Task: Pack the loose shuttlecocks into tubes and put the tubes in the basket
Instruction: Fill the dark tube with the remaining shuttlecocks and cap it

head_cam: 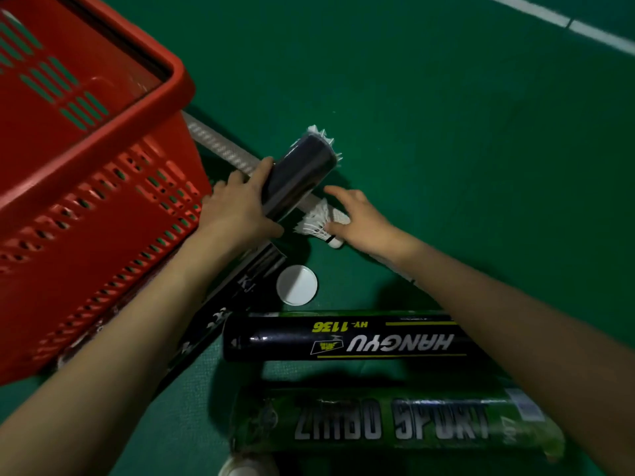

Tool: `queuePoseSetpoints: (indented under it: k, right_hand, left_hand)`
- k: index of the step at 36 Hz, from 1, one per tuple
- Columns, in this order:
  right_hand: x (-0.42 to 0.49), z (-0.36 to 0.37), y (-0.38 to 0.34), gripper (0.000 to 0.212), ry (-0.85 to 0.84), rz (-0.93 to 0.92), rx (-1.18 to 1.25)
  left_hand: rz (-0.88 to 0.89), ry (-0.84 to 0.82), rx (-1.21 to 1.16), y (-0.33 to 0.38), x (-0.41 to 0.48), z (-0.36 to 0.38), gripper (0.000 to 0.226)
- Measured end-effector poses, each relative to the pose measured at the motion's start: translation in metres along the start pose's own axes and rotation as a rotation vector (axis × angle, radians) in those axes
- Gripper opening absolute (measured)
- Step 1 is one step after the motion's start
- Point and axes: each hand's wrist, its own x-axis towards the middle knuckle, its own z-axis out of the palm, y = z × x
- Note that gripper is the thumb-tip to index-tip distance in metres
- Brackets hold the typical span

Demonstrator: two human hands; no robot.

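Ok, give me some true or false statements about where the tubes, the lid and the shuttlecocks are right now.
1. The left hand has its grip on a dark tube. True.
2. The white lid caps that tube. False: it lies on the green floor.
3. The HANGYU tube is inside the red basket. False: it lies on the floor outside it.
4. Loose shuttlecocks lie by the right hand. True.
5. White feathers stick out of the held tube's far end. True.
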Motion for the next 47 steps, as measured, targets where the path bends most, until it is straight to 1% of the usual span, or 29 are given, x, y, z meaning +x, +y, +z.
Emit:
queuePoseSetpoints:
  k: [3, 6, 10, 14, 18, 22, 24, 29, 31, 34, 37, 38, 39, 42, 43, 45, 46, 47]
  right_hand:
    - [0.006, 0.009, -0.002, 0.063, -0.049, -0.096, -0.193]
    - [0.009, 0.016, 0.001, 0.056, -0.060, -0.135, -0.317]
    - [0.011, 0.013, 0.007, 0.041, 0.064, -0.094, -0.386]
    - [0.006, -0.003, 0.021, 0.041, 0.175, -0.020, -0.433]
    - [-0.010, -0.028, 0.038, 0.038, 0.283, 0.075, -0.466]
    - [-0.028, -0.056, 0.049, 0.034, 0.398, 0.180, -0.374]
    - [-0.039, -0.072, 0.053, 0.028, 0.460, 0.204, -0.322]
    - [-0.074, -0.106, 0.059, 0.020, 0.613, 0.233, 0.004]
    - [-0.086, -0.117, 0.062, 0.019, 0.647, 0.224, 0.088]
    - [-0.101, -0.128, 0.064, 0.023, 0.628, 0.206, 0.179]
    - [-0.112, -0.130, 0.061, 0.015, 0.564, 0.180, 0.310]
    - [-0.115, -0.129, 0.059, 0.015, 0.541, 0.182, 0.361]
    - [-0.116, -0.128, 0.057, 0.021, 0.521, 0.182, 0.396]
    - [-0.119, -0.126, 0.054, 0.061, 0.459, 0.217, 0.523]
    - [-0.119, -0.126, 0.055, 0.066, 0.448, 0.221, 0.575]
    - [-0.122, -0.125, 0.053, 0.061, 0.424, 0.222, 0.614]
    - [-0.121, -0.124, 0.052, 0.065, 0.413, 0.226, 0.616]
    - [-0.121, -0.124, 0.052, 0.074, 0.398, 0.220, 0.622]
  left_hand:
    - [-0.013, -0.003, -0.047, -0.007, 0.000, -0.001, 0.109]
    - [-0.011, -0.007, -0.039, -0.011, -0.002, -0.001, 0.110]
    - [-0.017, -0.025, -0.038, -0.016, -0.004, 0.001, 0.111]
    - [0.011, -0.045, -0.011, -0.008, -0.007, 0.006, 0.111]
    - [0.093, -0.073, 0.022, 0.011, -0.013, 0.012, 0.112]
    - [0.194, -0.054, 0.070, 0.034, -0.022, 0.019, 0.109]
    - [0.227, -0.052, 0.095, 0.047, -0.027, 0.023, 0.109]
    - [0.313, -0.048, 0.128, 0.080, -0.038, 0.030, 0.108]
    - [0.350, -0.039, 0.147, 0.092, -0.042, 0.033, 0.108]
    - [0.413, -0.019, 0.162, 0.109, -0.050, 0.036, 0.109]
    - [0.467, -0.004, 0.157, 0.120, -0.057, 0.039, 0.109]
    - [0.479, 0.001, 0.156, 0.123, -0.059, 0.040, 0.109]
    - [0.485, 0.005, 0.155, 0.125, -0.061, 0.041, 0.109]
    - [0.478, 0.015, 0.134, 0.126, -0.063, 0.041, 0.109]
    - [0.475, 0.018, 0.125, 0.126, -0.064, 0.041, 0.109]
    - [0.474, 0.022, 0.113, 0.125, -0.065, 0.041, 0.109]
    - [0.474, 0.022, 0.108, 0.124, -0.065, 0.041, 0.109]
    - [0.474, 0.022, 0.105, 0.124, -0.066, 0.041, 0.109]
